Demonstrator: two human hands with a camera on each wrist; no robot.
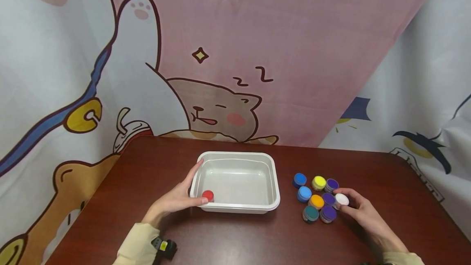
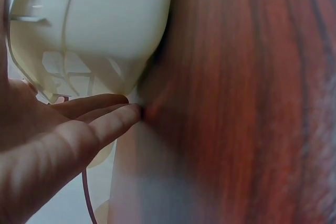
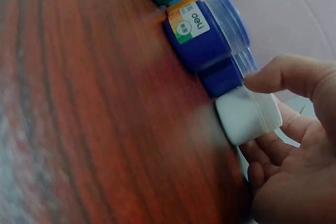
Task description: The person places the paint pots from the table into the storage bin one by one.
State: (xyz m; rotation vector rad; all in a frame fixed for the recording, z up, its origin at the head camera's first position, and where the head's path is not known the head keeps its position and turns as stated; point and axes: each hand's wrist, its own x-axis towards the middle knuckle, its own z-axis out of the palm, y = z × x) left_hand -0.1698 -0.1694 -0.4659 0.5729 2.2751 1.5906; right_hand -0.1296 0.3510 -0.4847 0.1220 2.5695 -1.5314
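Observation:
My left hand (image 1: 176, 196) holds the near-left corner of a white plastic tray (image 1: 241, 206), thumb on the near rim and fingers along the left wall. A red paint pot (image 1: 207, 195) sits inside the tray by that corner. My right hand (image 1: 364, 212) pinches a white paint pot (image 1: 342, 200) between thumb and fingers. In the right wrist view this white pot (image 3: 239, 116) is low by the table, beside a purple pot (image 3: 223, 77). The left wrist view shows the tray's outer wall (image 2: 118, 14) with fingers (image 2: 113, 121) below it.
More paint pots stand clustered left of my right hand: blue (image 1: 299, 180), light blue (image 1: 304, 194), yellow (image 1: 318, 183), orange (image 1: 316, 202), teal (image 1: 310, 214) and several purple (image 1: 328, 214). Behind the brown table (image 1: 235, 240) hangs a cartoon-printed cloth (image 1: 294, 52).

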